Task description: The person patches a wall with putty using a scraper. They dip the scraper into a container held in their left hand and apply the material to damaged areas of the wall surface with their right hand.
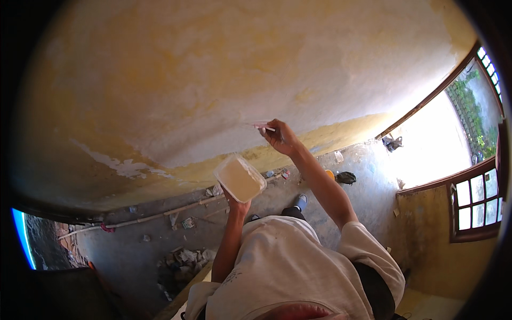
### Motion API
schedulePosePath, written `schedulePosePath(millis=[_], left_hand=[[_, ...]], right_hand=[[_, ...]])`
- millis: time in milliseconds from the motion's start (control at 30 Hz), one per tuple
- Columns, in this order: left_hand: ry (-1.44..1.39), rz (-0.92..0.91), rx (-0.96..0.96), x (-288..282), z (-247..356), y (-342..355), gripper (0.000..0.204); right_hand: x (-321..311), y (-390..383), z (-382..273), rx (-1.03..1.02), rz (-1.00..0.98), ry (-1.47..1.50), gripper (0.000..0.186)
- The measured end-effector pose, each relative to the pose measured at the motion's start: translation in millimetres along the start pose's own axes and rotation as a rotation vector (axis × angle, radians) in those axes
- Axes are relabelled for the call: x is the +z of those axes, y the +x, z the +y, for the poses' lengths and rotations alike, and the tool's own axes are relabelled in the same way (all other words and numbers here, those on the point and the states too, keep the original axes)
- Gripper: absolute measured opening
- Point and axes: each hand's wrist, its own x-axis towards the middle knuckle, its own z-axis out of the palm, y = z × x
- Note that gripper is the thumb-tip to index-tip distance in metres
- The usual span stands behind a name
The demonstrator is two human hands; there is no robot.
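A rectangular translucent plastic tub [240,176] with cream-coloured paste inside is held from below by my left hand [233,204], its fingers partly hidden behind it. Higher and to the right, my right hand [278,136] grips a small, thin pinkish-white tool [262,126], perhaps a blade, close to the patchy yellow and whitish wall [192,64]. I cannot tell whether the tool touches the wall. A pale streak of flaking coating [125,165] runs along the wall's lower left.
Along the wall's foot lie a long pole [152,217] and scattered scraps. A rubble pile [184,264] is at lower left. A dark bag [345,177] and a yellow container [330,174] sit by my right arm. An open doorway [426,138] and a barred window [477,200] are on the right.
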Motion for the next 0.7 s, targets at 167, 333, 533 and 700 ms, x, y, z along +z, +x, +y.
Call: schedulePosePath(millis=[167, 333, 533, 700], left_hand=[[-0.038, 0.01, -0.049, 1.0, 3.7, 3.7, 0.056], [-0.08, -0.019, -0.058, 9.9, -8.0, 11.7, 0.051], [-0.07, -0.057, 0.006, 28.1, -22.5, 24.8, 0.053], [-0.099, -0.03, 0.004, 37.4, -34.0, 26.1, 0.056]], right_hand=[[58.6, 1.4, -146.3, 0.111, -0.29, 0.393, 0.034], [151.0, -93.7, -292.1, -0.227, -0.733, 0.289, 0.041], [104.8, -88.6, -218.7, -0.531, -0.454, 0.023, 0.03], [-45.1, -31.2, -39.9, -0.044, -0.079, -0.294, 0.037]])
